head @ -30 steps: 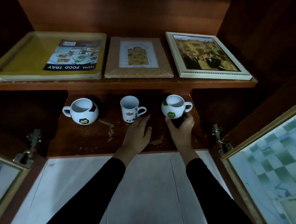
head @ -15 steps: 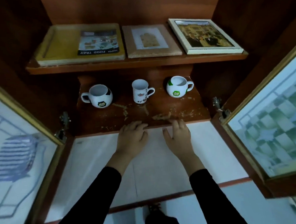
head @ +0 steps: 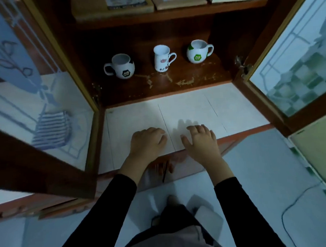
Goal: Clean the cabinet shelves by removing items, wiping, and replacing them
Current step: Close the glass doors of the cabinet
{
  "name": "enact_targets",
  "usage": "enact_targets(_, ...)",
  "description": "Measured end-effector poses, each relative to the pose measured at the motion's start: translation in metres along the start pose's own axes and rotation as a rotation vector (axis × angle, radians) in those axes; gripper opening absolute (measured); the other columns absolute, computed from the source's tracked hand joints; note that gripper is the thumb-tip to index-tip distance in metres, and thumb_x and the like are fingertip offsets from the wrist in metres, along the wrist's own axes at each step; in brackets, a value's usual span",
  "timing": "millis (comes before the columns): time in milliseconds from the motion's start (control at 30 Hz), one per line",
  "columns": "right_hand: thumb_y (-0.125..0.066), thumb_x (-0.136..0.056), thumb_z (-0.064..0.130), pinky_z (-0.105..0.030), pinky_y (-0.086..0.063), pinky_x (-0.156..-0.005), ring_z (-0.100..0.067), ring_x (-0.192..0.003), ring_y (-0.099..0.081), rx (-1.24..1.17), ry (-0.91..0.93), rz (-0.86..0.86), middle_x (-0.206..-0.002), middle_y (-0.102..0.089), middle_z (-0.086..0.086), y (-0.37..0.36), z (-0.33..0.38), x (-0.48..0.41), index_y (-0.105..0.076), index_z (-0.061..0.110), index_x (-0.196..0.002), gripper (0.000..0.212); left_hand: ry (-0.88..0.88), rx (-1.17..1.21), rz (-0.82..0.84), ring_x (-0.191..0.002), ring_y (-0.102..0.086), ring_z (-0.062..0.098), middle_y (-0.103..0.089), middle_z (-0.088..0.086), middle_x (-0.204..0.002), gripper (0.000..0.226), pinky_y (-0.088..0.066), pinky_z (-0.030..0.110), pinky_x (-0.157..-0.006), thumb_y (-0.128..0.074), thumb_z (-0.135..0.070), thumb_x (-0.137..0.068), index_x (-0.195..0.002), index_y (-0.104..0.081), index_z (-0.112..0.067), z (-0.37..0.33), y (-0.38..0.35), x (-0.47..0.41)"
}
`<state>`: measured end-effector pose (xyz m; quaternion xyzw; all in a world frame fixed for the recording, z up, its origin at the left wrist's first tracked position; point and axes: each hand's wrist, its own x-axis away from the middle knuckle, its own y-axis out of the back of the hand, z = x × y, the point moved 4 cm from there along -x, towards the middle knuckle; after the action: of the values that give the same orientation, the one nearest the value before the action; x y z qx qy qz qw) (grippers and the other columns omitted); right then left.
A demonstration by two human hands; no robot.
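The left hand (head: 148, 141) and right hand (head: 199, 140) lie side by side, slightly apart, at the front edge of the white ledge (head: 233, 107). Both are empty, the left loosely curled, the right spread. Well beyond the fingertips, three mugs stand upright on the brown shelf (head: 203, 82): a black-patched mug (head: 121, 66) ahead-left, a tall mug (head: 161, 58) between the hands' lines, and a green-patched mug (head: 197, 51) ahead of the right. They look ceramic: rigid, glazed-slick, breakable, light enough for one hand. The handle, or a wrap round the body, seems the safest hold.
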<state>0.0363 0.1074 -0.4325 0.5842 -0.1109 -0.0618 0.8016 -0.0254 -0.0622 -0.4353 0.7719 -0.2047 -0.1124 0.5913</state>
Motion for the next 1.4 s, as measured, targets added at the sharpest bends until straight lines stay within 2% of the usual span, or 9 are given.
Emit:
enact_targets(233, -0.042, -0.099, 0.044, -0.049, -0.021, -0.117, -0.030, -0.144, -0.028, 0.001, -0.037, 0.008, -0.147, -0.045, -0.010, -0.003, 0.008, 0.033, -0.046, 0.017, -0.141, 0.051, -0.016, 0.014, -0.015, -0.113, -0.061, 0.024, -0.064, 0.000, -0.130, 0.039, -0.047, 0.037, -0.092, -0.039, -0.039, -0.100, -0.128, -0.063, -0.026, 0.004, 0.000, 0.032)
enact_targets(367, -0.042, -0.099, 0.041, -0.049, -0.024, -0.115, -0.031, -0.142, -0.031, 0.005, 0.001, -0.013, -0.144, -0.048, -0.011, 0.002, 0.014, 0.048, -0.047, 0.015, -0.140, 0.049, 0.006, -0.002, -0.060, -0.107, -0.062, 0.024, -0.066, -0.001, -0.124, 0.038, -0.046, 0.035, -0.087, -0.038, -0.039, -0.100, -0.123, -0.065, -0.027, 0.003, 0.004, 0.050)
enact_targets(667, -0.040, -0.100, 0.042, -0.048, -0.027, -0.113, -0.031, -0.136, -0.039, 0.013, 0.100, -0.054, -0.139, -0.052, -0.012, 0.020, 0.019, 0.101, -0.047, 0.016, -0.138, 0.047, 0.052, 0.015, -0.194, -0.111, -0.062, 0.018, -0.065, -0.004, -0.128, 0.038, -0.047, 0.036, -0.092, -0.039, -0.042, -0.101, -0.125, -0.063, -0.026, -0.011, 0.020, 0.110)
enact_targets(967, -0.043, -0.099, 0.035, -0.042, -0.043, -0.095, -0.030, -0.113, -0.057, -0.084, 0.279, -0.176, -0.120, -0.064, -0.008, 0.054, 0.042, 0.167, -0.057, 0.014, -0.126, 0.037, 0.056, 0.049, -0.444, -0.112, -0.061, 0.021, -0.066, -0.002, -0.126, 0.038, -0.046, 0.040, -0.096, -0.039, -0.039, -0.098, -0.121, -0.066, -0.027, -0.035, 0.071, 0.195)
enact_targets(1067, -0.042, -0.099, 0.036, -0.042, -0.045, -0.094, -0.027, -0.112, -0.059, -0.107, 0.320, -0.219, -0.124, -0.064, -0.006, 0.075, 0.061, 0.177, -0.057, 0.014, -0.128, 0.038, 0.048, 0.050, -0.577, -0.112, -0.061, 0.022, -0.067, -0.003, -0.122, 0.037, -0.044, 0.040, -0.095, -0.040, -0.037, -0.095, -0.118, -0.067, -0.028, -0.034, 0.110, 0.219)
enact_targets(1167, -0.044, -0.099, 0.034, -0.041, -0.046, -0.092, -0.027, -0.114, -0.058, -0.163, 0.377, -0.275, -0.124, -0.064, -0.006, 0.104, 0.087, 0.180, -0.056, 0.012, -0.128, 0.038, 0.040, 0.020, -0.782, -0.108, -0.060, 0.024, -0.067, -0.004, -0.117, 0.033, -0.043, 0.041, -0.091, -0.043, -0.034, -0.094, -0.115, -0.067, -0.027, -0.029, 0.159, 0.239)
enact_targets(1333, -0.048, -0.098, 0.033, -0.041, -0.050, -0.085, -0.026, -0.104, -0.061, -0.278, 0.466, -0.414, -0.114, -0.067, -0.005, 0.156, 0.144, 0.179, -0.059, 0.012, -0.121, 0.033, -0.092, 0.034, -1.135, -0.100, -0.059, 0.020, -0.063, -0.003, -0.108, 0.022, -0.046, 0.037, -0.079, -0.049, -0.022, -0.092, -0.104, -0.068, -0.021, -0.014, 0.245, 0.268)
enact_targets(1400, -0.047, -0.099, 0.033, -0.037, -0.050, -0.081, -0.024, -0.101, -0.061, -0.319, 0.491, -0.466, -0.113, -0.067, -0.003, 0.176, 0.169, 0.179, -0.059, 0.012, -0.121, 0.033, -0.112, 0.000, -1.254, -0.105, -0.059, 0.019, -0.063, 0.001, -0.112, 0.022, -0.046, 0.036, -0.082, -0.052, -0.019, -0.091, -0.105, -0.068, -0.019, -0.008, 0.273, 0.276)
